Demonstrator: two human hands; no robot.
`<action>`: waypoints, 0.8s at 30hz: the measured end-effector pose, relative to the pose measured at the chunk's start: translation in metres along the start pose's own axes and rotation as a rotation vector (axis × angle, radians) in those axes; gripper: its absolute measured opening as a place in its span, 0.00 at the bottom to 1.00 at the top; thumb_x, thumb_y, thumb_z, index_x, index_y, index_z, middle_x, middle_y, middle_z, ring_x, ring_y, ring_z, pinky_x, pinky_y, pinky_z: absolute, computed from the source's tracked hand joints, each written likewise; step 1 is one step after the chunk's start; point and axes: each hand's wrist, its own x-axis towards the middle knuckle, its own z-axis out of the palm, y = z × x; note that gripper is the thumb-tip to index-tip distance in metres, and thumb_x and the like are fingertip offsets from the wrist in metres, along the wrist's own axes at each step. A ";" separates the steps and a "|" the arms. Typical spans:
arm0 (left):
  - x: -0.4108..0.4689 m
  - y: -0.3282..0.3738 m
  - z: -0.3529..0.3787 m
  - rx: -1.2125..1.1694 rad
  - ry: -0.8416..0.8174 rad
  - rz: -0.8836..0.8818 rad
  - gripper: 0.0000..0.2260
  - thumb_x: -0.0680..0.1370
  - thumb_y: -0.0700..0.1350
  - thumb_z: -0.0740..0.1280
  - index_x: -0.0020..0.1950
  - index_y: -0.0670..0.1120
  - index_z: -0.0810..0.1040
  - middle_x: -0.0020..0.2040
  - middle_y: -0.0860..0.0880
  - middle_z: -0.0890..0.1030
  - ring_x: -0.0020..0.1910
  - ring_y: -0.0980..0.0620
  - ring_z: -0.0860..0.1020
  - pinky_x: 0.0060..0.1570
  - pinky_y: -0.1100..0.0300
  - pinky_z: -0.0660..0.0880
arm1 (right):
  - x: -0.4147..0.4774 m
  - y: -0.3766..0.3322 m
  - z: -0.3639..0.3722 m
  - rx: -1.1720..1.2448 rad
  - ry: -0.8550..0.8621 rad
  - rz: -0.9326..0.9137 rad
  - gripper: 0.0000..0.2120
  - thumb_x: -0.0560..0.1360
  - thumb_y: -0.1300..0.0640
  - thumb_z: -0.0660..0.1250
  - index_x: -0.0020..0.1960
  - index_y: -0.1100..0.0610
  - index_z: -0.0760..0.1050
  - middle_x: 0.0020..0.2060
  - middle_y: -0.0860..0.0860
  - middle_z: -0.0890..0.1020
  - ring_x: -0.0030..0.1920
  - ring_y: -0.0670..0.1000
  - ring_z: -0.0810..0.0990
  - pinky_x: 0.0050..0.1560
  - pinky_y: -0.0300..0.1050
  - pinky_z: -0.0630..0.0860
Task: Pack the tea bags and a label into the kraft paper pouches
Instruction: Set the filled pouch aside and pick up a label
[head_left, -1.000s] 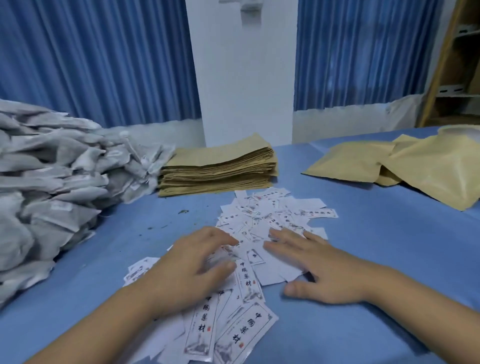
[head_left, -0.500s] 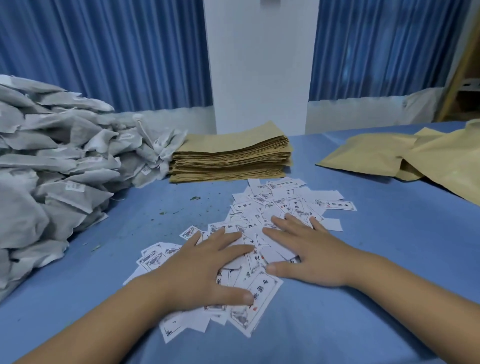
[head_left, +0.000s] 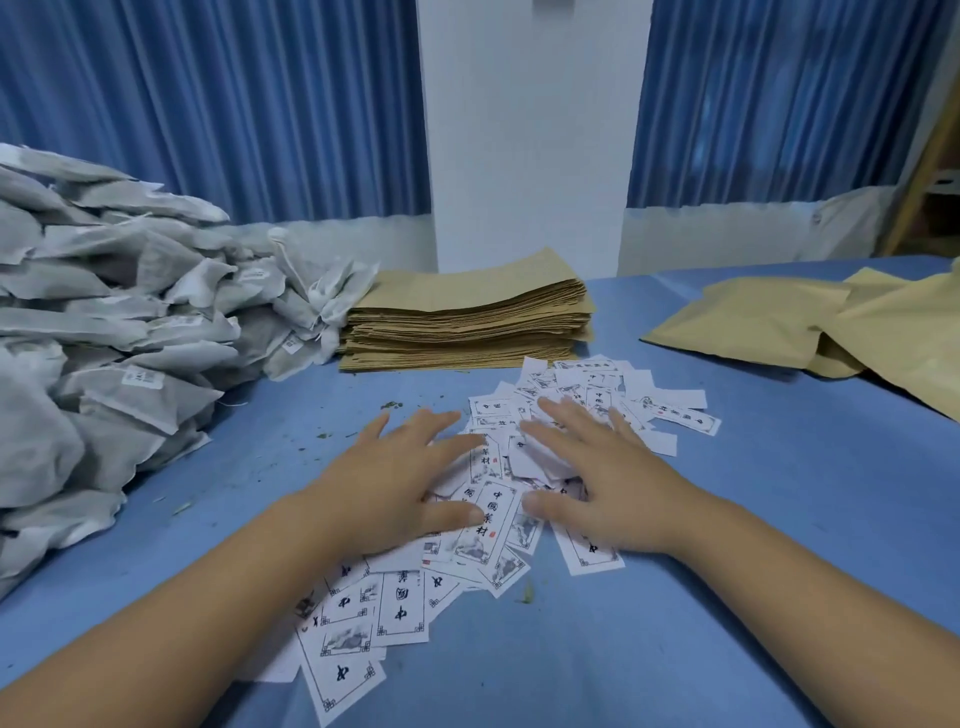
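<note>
Resting flat and grasping nothing, left hand (head_left: 400, 483) and right hand (head_left: 597, 483) cover the loose labels (head_left: 400, 613) at 6 o'clock; tea bags (head_left: 130, 364) sit at 9, pouches (head_left: 467, 322) at 12. Sliding palms may drag several labels together.

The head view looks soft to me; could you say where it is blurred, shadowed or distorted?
Head view: even light, no glare; faint shadows under the left hand and right hand; near labels read sharp, far ones blur; the wide lens tilts the shelf at right.
</note>
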 end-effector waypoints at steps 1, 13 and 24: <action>-0.009 0.002 0.000 -0.041 0.031 -0.004 0.37 0.69 0.77 0.48 0.75 0.66 0.48 0.78 0.60 0.45 0.78 0.56 0.46 0.75 0.47 0.41 | -0.005 -0.002 0.000 0.028 -0.014 -0.071 0.42 0.66 0.20 0.46 0.76 0.36 0.46 0.76 0.36 0.41 0.74 0.37 0.33 0.74 0.53 0.33; -0.062 0.000 0.021 -0.155 -0.132 -0.054 0.40 0.61 0.83 0.47 0.70 0.75 0.39 0.74 0.69 0.36 0.75 0.62 0.34 0.73 0.48 0.33 | 0.012 -0.012 0.005 0.032 -0.104 -0.049 0.46 0.63 0.17 0.46 0.75 0.35 0.44 0.75 0.34 0.45 0.75 0.39 0.44 0.76 0.49 0.42; -0.019 -0.025 0.018 -0.245 -0.097 -0.025 0.42 0.62 0.81 0.53 0.73 0.69 0.51 0.77 0.64 0.46 0.75 0.64 0.43 0.74 0.45 0.37 | 0.056 0.109 -0.019 0.005 -0.028 0.571 0.46 0.66 0.24 0.39 0.78 0.45 0.51 0.78 0.51 0.50 0.78 0.51 0.47 0.75 0.56 0.47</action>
